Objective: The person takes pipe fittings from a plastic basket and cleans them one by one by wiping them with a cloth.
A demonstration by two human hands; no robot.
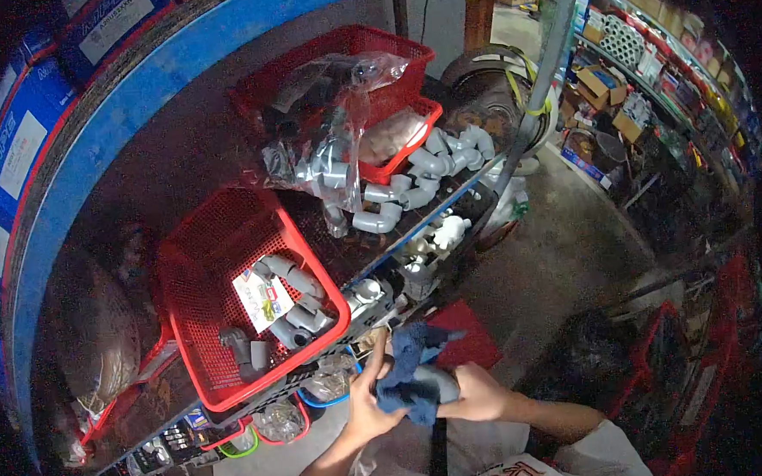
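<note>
In front of my chest, my left hand point(374, 404) is wrapped round a dark blue cloth point(399, 394), its thumb pointing up. A smooth grey pipe fitting point(441, 382) shows partly out of the cloth; the rest of it is covered. My right hand point(480, 393) closes on the right end of this fitting, with its fingertips partly hidden behind it. Left of my hands, a red plastic basket point(287, 228) on the shelf holds several grey pipe elbows point(301, 281) and a printed card point(262, 298).
Grey elbows point(377, 218) lie loose on the shelf beside a clear plastic bag point(340, 124) and another red basket point(423, 59). A metal post point(550, 52) stands at the shelf's right end. Below are small baskets point(303, 421). Blue boxes point(21, 153) line the upper left.
</note>
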